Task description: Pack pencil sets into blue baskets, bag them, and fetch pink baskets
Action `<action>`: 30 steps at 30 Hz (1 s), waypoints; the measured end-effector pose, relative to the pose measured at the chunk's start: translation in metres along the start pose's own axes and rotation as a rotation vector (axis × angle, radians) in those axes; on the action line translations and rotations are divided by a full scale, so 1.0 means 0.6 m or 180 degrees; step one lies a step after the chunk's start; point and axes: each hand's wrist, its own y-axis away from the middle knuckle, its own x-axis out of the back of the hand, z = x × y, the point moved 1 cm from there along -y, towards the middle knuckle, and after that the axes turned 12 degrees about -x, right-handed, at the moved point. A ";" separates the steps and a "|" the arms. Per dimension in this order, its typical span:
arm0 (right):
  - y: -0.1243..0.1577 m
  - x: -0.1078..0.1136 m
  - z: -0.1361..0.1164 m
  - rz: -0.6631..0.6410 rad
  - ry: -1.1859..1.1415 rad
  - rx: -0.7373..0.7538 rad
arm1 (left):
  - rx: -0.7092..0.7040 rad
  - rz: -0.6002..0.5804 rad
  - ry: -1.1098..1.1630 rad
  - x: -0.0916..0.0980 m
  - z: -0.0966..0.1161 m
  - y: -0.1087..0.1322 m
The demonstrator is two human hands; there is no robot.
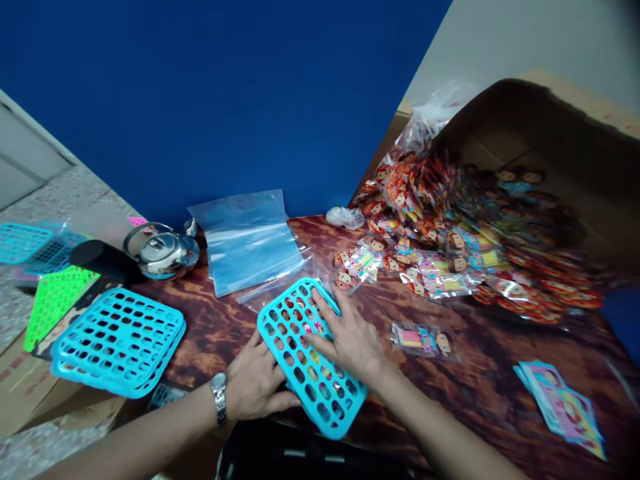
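Observation:
A light-blue perforated plastic basket [310, 363] is tilted in front of me, low over the table. Bits of red, pink and yellow show through its holes; what lies beneath is mostly hidden. My left hand [257, 383], wearing a metal wristwatch [219, 393], grips the basket's left edge, with some fingertips hidden under it. Across its upper right side lies my right hand [353, 333], thumb and a finger pressed on the perforated face, the others by the edge. Just beyond the basket is a clear plastic bag [257, 293].
Flat clear bags [250, 243] lie by the blue panel [240, 107]. More blue baskets [120, 340], a metal kettle [165, 250] and a green basket [57, 303] are left. A heap of doll-printed packets [465, 247] spills from a carton [545, 133]; one packet [423, 339] and cards [563, 407] lie right.

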 end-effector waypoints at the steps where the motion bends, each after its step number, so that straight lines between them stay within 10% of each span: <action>1: 0.000 0.000 0.001 -0.0009 -0.0013 -0.0005 | 0.0060 0.0001 -0.0007 -0.004 0.001 0.001; 14: -0.005 0.000 0.009 0.0037 -0.0554 -0.0154 | 0.1011 0.1254 0.0176 -0.070 0.041 0.032; 20: -0.006 -0.004 0.010 0.0151 -0.0397 -0.0176 | 0.2223 0.1878 0.0625 -0.063 0.060 0.064; 30: -0.006 0.009 0.001 -0.0026 -0.0252 -0.0321 | 0.4070 0.2522 0.1753 -0.046 0.061 -0.069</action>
